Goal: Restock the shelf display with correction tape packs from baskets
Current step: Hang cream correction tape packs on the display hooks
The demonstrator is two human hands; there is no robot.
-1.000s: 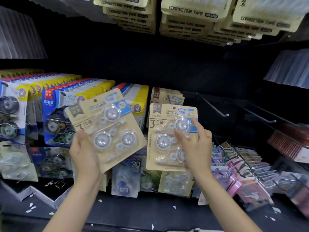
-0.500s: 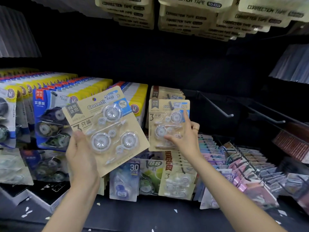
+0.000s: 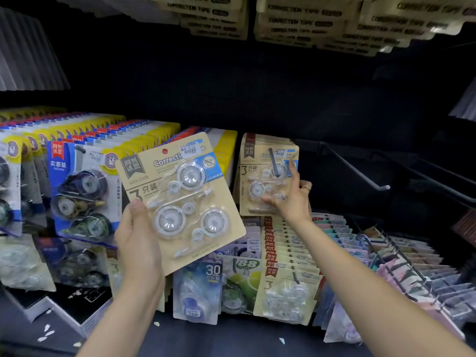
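My left hand [image 3: 137,243] grips the lower left edge of a beige three-piece correction tape pack [image 3: 181,199], held tilted in front of the shelf. My right hand [image 3: 291,199] reaches forward to a second beige pack [image 3: 260,173] that hangs on a peg hook, at the front of a short stack of the same packs. Its fingers and thumb lie on the pack's lower right front, with the index finger pointing up along its right edge.
Blue and yellow tape packs [image 3: 82,186] fill the hooks to the left. Bare metal hooks [image 3: 360,173] stick out to the right. Lower rows hold more beige packs [image 3: 286,289], purple and green packs [image 3: 216,287] and pastel packs [image 3: 401,266]. Cream packs [image 3: 296,21] hang overhead.
My right hand has carried its pack away from me onto the hook and against the stack. The left hand keeps its pack in about the same place.
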